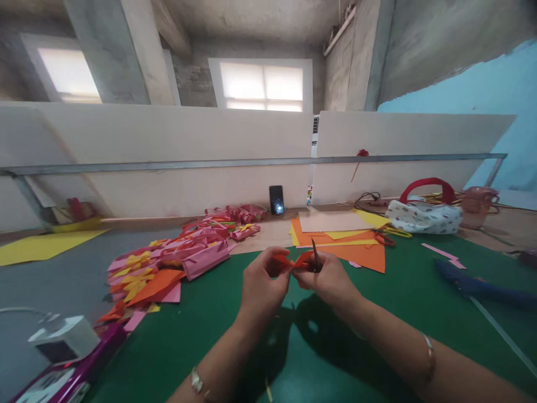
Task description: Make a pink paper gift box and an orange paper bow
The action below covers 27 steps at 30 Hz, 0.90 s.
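Observation:
A small folded piece of orange paper [302, 259] spans my two hands above the green mat [201, 347]. My left hand [264, 285] pinches one side of it between thumb and fingers. The fingers of my right hand [329, 282] are closed on the other side. A dark, pointed, blade-like tool [315, 254] also sticks up from my right hand; its lower part is hidden, so I cannot tell its exact kind. Both hands meet at the middle of the paper, where it looks pinched narrow. Their shadows fall on the mat below.
Pink, orange and yellow folded paper pieces [168, 257] are heaped at left. Orange and yellow sheets [364, 257] lie ahead, near yellow-handled scissors [396, 231]. A phone [276, 200] leans against the board. A fabric basket [423, 217] and pink jug [478, 207] stand right; a charger [62, 338] sits front left.

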Available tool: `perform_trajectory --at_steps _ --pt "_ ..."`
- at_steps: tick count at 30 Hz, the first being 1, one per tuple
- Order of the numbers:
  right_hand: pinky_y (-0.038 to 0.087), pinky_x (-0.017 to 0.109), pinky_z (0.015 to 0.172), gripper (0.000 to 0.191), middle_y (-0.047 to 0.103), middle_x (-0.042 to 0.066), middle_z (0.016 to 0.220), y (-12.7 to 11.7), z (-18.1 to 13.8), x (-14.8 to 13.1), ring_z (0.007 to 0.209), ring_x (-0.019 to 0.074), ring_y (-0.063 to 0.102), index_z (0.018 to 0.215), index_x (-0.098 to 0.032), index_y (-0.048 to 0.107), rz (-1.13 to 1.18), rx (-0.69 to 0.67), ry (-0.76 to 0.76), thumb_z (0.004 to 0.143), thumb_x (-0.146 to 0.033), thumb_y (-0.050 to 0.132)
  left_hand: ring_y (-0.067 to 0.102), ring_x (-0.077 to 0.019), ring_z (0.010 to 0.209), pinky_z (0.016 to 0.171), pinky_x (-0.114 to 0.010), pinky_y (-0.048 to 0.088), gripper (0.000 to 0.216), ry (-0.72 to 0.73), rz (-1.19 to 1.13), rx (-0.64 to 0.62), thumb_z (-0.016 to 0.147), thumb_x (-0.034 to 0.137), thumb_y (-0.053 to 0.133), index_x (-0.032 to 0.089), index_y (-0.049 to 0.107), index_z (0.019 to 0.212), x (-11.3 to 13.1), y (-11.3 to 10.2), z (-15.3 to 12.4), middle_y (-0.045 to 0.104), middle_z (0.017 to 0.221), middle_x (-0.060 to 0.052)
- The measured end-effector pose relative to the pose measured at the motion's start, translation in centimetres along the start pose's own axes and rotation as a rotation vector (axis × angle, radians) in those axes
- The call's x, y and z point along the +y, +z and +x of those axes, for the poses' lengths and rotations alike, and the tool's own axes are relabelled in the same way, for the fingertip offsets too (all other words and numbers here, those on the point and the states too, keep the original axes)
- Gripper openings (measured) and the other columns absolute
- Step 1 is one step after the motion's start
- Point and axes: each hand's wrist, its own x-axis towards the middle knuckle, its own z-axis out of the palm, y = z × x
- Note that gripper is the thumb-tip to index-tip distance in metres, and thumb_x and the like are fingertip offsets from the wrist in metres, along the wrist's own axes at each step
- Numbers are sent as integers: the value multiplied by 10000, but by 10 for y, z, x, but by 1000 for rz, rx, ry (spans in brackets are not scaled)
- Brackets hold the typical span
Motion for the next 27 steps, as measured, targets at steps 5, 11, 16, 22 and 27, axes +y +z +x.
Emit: perform_trajectory --at_steps 5,11,16,22,27 --pt "431 261 571 200 588 -21 603 -1 3 10 576 129 537 668 -180 593 41 33 -79 579 -258 754 629 -131 673 651 -226 470 212 146 132 50 674 77 594 204 645 835 4 -1 -3 666 747 19" --pt "419 239 556 172 588 -26 597 0 2 10 555 111 534 661 -180 604 24 73 -157 602 -218 760 647 -141 677 645 -228 484 188 180 195 41 693 87 592 199 649 834 8 -2 -5 687 750 4" --pt "393 231 464 142 534 -50 518 0 1 8 452 101 498 686 -182 585 15 46 -178 649 -219 717 626 -133 622 569 -216 473 82 120 103 9 702 156 618 188 644 773 6 -3 -3 686 733 -7" --pt "387 237 498 82 551 -32 618 -2 1 15 510 98 486 701 -188 577 -57 60 -254 680 -169 655 567 -101 503 507 -202 454 161 93 61 10 692 144 607 188 625 846 7 -1 -1 654 639 24" --pt "401 254 550 84 562 -19 672 -4 2 15 572 116 512 705 -190 560 -106 55 -299 680 -136 619 559 -93 503 508 -201 455 250 54 34 11 672 118 601 179 600 915 9 0 -2 643 664 25"
